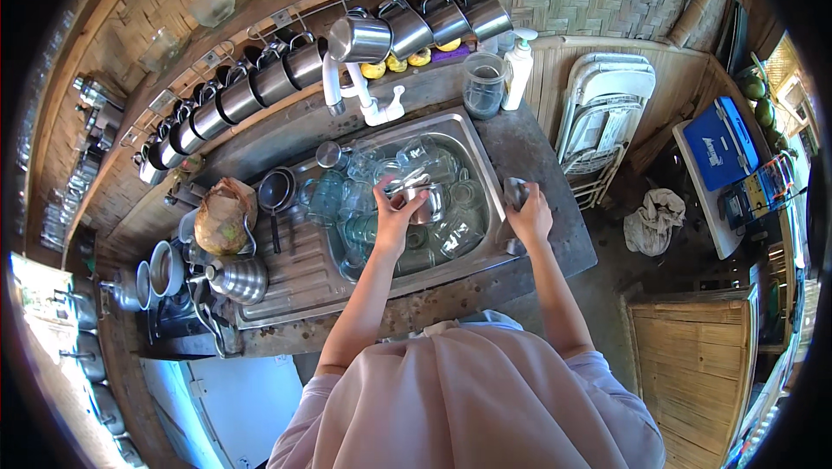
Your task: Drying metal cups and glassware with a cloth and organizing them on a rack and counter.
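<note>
In the head view, both forearms reach forward: the left hand (pixel 394 216), thumb and fingers curled around one shiny metal cup (pixel 426 208), is over the steel sink (pixel 299 283); the right hand (pixel 531 216), beside its rim, clasps one greyish wad (pixel 515 192), material unclear. Beneath the left grip crowd rounded, clear glass mugs (pixel 459 233), overlapping beyond counting; beyond it stands one smooth white tap (pixel 332 85).

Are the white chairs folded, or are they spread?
Folded: the white chairs stand with seats and frames flat together.
</note>
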A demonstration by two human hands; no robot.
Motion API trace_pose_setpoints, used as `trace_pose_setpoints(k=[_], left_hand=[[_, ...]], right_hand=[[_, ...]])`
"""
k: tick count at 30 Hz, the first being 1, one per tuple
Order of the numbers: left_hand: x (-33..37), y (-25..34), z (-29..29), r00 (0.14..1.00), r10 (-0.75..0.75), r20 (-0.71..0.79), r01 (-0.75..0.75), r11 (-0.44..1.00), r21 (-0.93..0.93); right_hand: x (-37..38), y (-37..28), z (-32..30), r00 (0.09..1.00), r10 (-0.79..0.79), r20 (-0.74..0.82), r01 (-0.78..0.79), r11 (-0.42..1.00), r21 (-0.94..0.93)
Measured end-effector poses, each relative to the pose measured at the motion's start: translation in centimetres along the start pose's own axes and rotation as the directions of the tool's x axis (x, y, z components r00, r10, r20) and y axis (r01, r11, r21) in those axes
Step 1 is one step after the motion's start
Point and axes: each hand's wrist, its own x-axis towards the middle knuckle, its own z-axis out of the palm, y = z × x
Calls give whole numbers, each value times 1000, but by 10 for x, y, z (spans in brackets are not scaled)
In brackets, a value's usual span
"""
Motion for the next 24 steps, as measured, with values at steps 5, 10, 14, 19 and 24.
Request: trace_pose_setpoints(k=[5, 10, 14, 19, 24], left_hand=[[-1, 3, -2, 994, -100, 36, 105, 977, -187], [-5, 6, 10, 993, -79, 86, 103, 939, -328], [-26, 22, 31, 998, 63, -32, -67, 985, -159], [-29, 27, 29, 971, 194, -138, -206, 976, -76], [-26, 20, 9, 961, 245, -129, -253, 966, -48]], right_hand=[[-2, -42, -12, 977, -213, 12, 160, 767, 621], [-25, -103, -2, 883, -467, 36, 118, 295, 948], [-53, -146, -23, 850, -523, -63, 423, 607, 673], [-52, -156, -20, 759, -585, -287, 618, 506, 602], [-50, -169, -18, 875, -446, -188, 346, 304, 887]])
